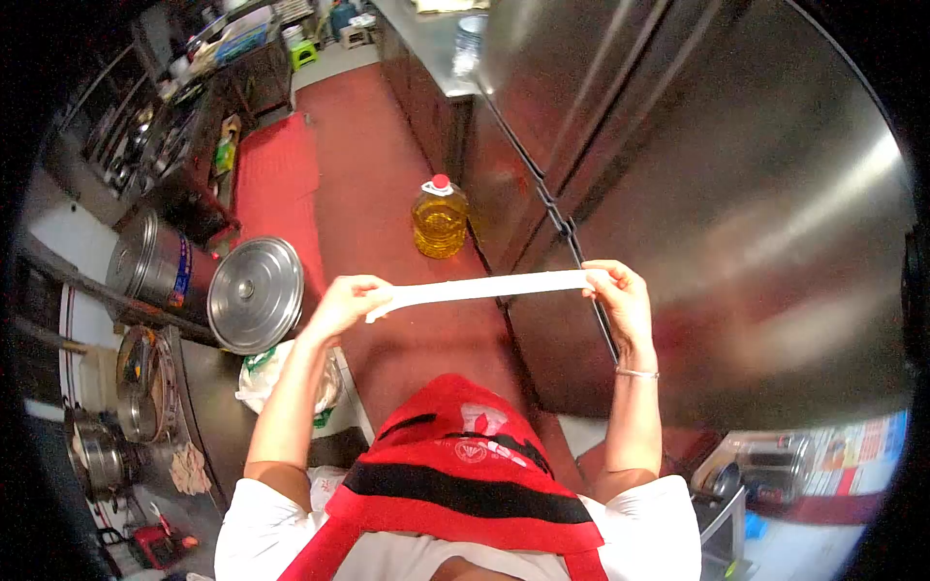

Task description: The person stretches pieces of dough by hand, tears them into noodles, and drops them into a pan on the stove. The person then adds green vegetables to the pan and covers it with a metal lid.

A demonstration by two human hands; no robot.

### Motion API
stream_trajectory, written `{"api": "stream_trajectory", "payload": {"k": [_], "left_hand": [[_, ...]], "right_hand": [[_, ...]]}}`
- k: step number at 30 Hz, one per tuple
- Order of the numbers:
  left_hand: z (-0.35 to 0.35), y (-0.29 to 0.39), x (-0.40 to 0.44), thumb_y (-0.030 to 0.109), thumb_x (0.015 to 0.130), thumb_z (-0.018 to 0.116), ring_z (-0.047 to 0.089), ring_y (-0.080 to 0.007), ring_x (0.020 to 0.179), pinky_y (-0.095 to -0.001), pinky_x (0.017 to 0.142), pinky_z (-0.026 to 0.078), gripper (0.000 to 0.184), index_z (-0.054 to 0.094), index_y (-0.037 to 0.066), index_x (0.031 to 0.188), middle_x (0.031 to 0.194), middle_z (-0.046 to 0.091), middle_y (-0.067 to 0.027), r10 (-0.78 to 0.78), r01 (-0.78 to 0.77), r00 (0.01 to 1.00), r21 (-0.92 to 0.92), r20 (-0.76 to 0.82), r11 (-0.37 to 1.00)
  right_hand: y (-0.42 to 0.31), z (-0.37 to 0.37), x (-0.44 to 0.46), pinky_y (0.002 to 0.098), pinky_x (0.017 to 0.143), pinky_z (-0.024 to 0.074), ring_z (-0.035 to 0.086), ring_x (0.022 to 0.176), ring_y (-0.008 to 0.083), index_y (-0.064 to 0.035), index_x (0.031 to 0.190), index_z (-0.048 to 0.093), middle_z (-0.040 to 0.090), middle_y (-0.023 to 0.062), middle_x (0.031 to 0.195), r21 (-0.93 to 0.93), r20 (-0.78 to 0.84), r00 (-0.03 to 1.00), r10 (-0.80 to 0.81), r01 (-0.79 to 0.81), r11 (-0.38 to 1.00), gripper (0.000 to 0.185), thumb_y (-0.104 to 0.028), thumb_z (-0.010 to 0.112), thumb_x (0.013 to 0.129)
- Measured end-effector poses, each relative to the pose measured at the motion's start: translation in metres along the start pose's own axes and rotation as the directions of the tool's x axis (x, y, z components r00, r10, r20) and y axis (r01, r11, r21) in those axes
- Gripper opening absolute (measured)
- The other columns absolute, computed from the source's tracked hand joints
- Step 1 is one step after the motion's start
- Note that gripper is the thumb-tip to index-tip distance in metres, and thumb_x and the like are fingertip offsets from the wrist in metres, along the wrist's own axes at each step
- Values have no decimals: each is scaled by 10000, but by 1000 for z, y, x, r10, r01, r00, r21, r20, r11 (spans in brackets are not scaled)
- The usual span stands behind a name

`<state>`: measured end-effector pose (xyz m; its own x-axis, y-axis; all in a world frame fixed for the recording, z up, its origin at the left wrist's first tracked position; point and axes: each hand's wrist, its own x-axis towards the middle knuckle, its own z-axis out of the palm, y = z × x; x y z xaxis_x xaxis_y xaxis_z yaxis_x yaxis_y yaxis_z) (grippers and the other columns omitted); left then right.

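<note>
A long, narrow white strip (489, 288) is stretched nearly level between my two hands; whether it is dough or cloth I cannot tell. My left hand (349, 305) pinches one end, and a short tail hangs below the fingers. The other end is pinched between the thumb and fingers of my right hand (620, 295), which is raised slightly higher. Below the strip shows the red apron (465, 455) with a black band that I wear. Beyond it, a bottle of yellow oil (440, 223) with a red cap stands on the floor.
Tall steel cabinet doors (736, 213) rise close on my right. To the left are a round metal lid (255, 295), a large steel pot (155, 261) and a white plastic bag (281, 378). A red floor (358, 145) runs ahead toward a green stool (304, 53).
</note>
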<state>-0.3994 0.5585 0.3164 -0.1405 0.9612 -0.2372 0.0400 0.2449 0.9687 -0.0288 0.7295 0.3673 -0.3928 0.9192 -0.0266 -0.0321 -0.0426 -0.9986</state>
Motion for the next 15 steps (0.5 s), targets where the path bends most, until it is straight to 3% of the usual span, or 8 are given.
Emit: {"api": "stream_trajectory", "payload": {"k": [5,7,10,13,15], "left_hand": [[-95,0,-2,83,844,606,587,-91,803,-228,728,462,229,652,-31,1037,906,663,-41,1,-2,987,-6,-162,1000],[-126,3,4,59,841,599,592,-95,802,-234,728,468,211,656,-32,1023,902,666,-44,48,-12,957,127,-286,992],[-178,-3,13,70,839,613,599,-98,781,-231,712,469,198,663,-26,1005,881,667,-44,86,15,903,231,-421,973],[-224,5,14,108,850,626,587,-80,729,-222,651,459,155,646,-1,958,826,649,-36,0,90,801,120,-598,989],[-252,2,20,122,856,625,577,-82,699,-214,611,464,166,621,16,984,823,634,-33,-50,-5,715,-76,-697,997]], "right_hand": [[-4,20,95,210,592,470,631,660,122,32,951,597,656,87,796,-196,46,996,-75,83,977,136,-77,599,869],[-5,32,134,213,587,478,641,665,133,30,919,589,658,92,799,-283,52,995,-84,95,954,121,-80,598,870],[-9,44,194,226,599,503,655,685,153,30,912,578,661,106,805,-189,98,994,-55,72,979,113,-76,590,876],[-5,62,259,237,592,538,666,701,187,14,931,561,658,134,830,165,135,986,101,-123,978,130,-108,587,893],[6,64,310,228,582,545,650,680,175,6,973,544,652,143,853,371,331,929,166,-290,882,148,-123,570,904]]}}
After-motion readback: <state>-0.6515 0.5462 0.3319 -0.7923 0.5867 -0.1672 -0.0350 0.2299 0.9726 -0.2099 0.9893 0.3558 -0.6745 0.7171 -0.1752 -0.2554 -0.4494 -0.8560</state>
